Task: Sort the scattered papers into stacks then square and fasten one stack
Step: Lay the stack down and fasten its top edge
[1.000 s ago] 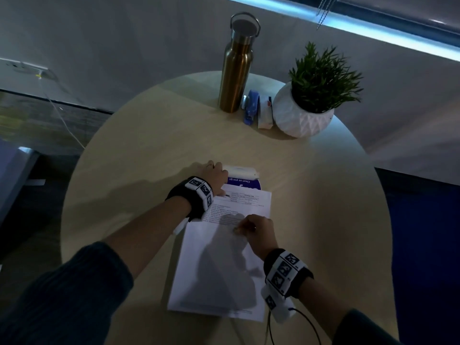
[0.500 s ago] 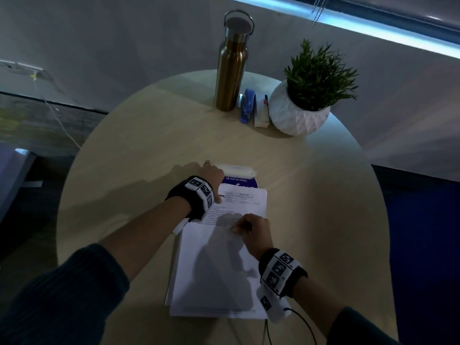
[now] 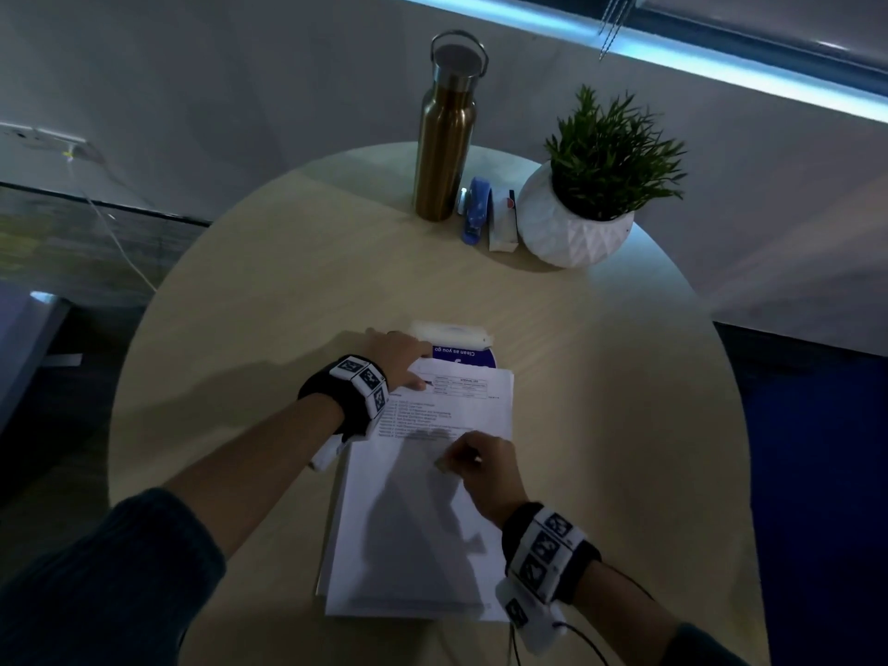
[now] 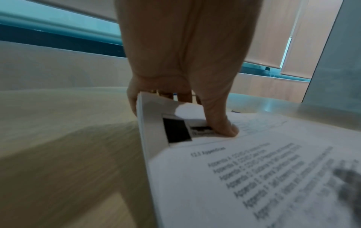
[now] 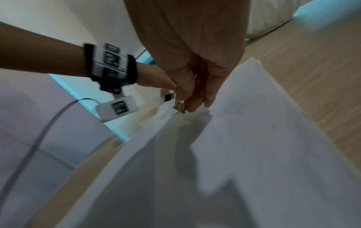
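A stack of printed papers (image 3: pixel 456 406) lies mid-table, with a blank white sheet (image 3: pixel 413 545) overlapping its near half. My left hand (image 3: pixel 399 358) grips the stack's far left corner; in the left wrist view the thumb (image 4: pixel 224 128) presses on top and the fingers curl under the lifted corner of the printed page (image 4: pixel 244 169). My right hand (image 3: pixel 468 461) hovers at the blank sheet's far edge and pinches a small gold-coloured clip (image 5: pixel 179 107) between its fingertips (image 5: pixel 193 106). A blue stapler (image 3: pixel 475 211) stands at the back of the table.
A bronze bottle (image 3: pixel 444 151), a small white box (image 3: pixel 503 223) and a potted plant in a white pot (image 3: pixel 572 228) line the far edge of the round wooden table (image 3: pixel 600 377). A wipes packet (image 3: pixel 456 334) peeks out beyond the papers.
The blank sheet now lies straighter over the sheets beneath. Both hands stay in nearly the same places, the left at the corner and the right over the sheet.
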